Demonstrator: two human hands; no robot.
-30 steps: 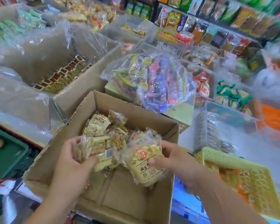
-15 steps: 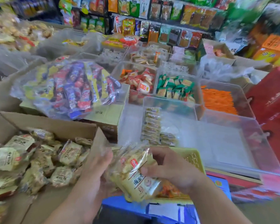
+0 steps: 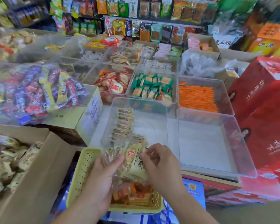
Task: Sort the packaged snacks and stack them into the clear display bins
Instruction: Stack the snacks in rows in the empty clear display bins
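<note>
Quick look at what I'm seeing off the head cam. Both forearms come in from the bottom of the view and meet in the middle. My left hand (image 3: 102,173) is palm-in with the thumb laid across the top of a bunch of clear-wrapped snack packets (image 3: 134,160). The rest of its fingers are tucked under the bunch, so I can't tell how far they wrap. My right hand (image 3: 160,165) sits back-up, fingers curled, with the fingertips (image 3: 142,155) pinching the right edge of the front packet.

That front packet has its long axis running roughly away from me, a bit tilted. The red-logo end points toward the clear bin (image 3: 152,130) and the plain end points back at me. The printed face is turned up at the camera.

The bunch is held over the yellow basket (image 3: 82,172), right at the near edge of the clear bin. I think it's not touching the bin, but the plastic blurs together there. Inside the bin, a row of matching packets (image 3: 123,125) runs near to far along the left side. More of the same packets sit in the cardboard box (image 3: 44,167) on my left.
</note>
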